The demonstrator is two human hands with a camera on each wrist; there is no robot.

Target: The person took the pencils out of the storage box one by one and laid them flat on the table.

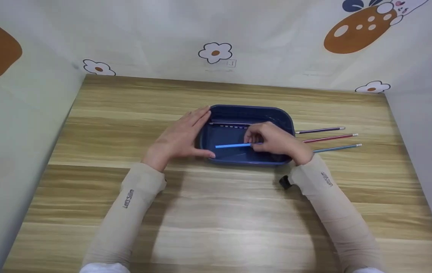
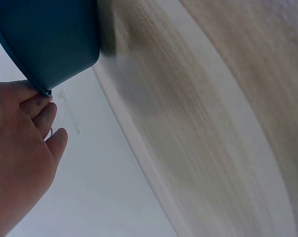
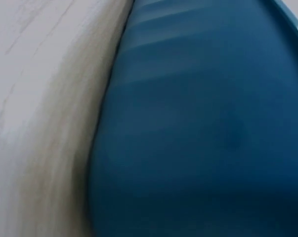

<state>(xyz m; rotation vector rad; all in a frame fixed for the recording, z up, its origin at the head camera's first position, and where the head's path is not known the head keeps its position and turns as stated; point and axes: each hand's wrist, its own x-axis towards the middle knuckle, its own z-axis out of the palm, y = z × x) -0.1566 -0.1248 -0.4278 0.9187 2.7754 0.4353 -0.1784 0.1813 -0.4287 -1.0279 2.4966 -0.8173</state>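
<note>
A dark blue plastic bin (image 1: pixel 246 163) sits on the wooden table, its outer wall (image 3: pixel 198 123) filling much of the right wrist view. Inside it, my right hand (image 1: pixel 274 140) pinches a bright blue pencil (image 1: pixel 233 145) between thumb and fingers, the pencil's flat end pointing left. A dark pencil (image 1: pixel 229 124) lies along the back of the bin, partly hidden by that hand. My left hand (image 1: pixel 181 132) rests along the bin's left end with fingers extended, thumb at the front corner and fingertips at the back one. The left wrist view shows these fingers right at the rim.
Right of the bin, a dark pencil (image 1: pixel 322 130), a red pencil (image 1: pixel 331 138) and a blue pencil (image 1: pixel 339 148) lie on the table, their white-tipped ends pointing right. Pale walls with flower prints (image 1: pixel 216 53) border the table at the back and sides.
</note>
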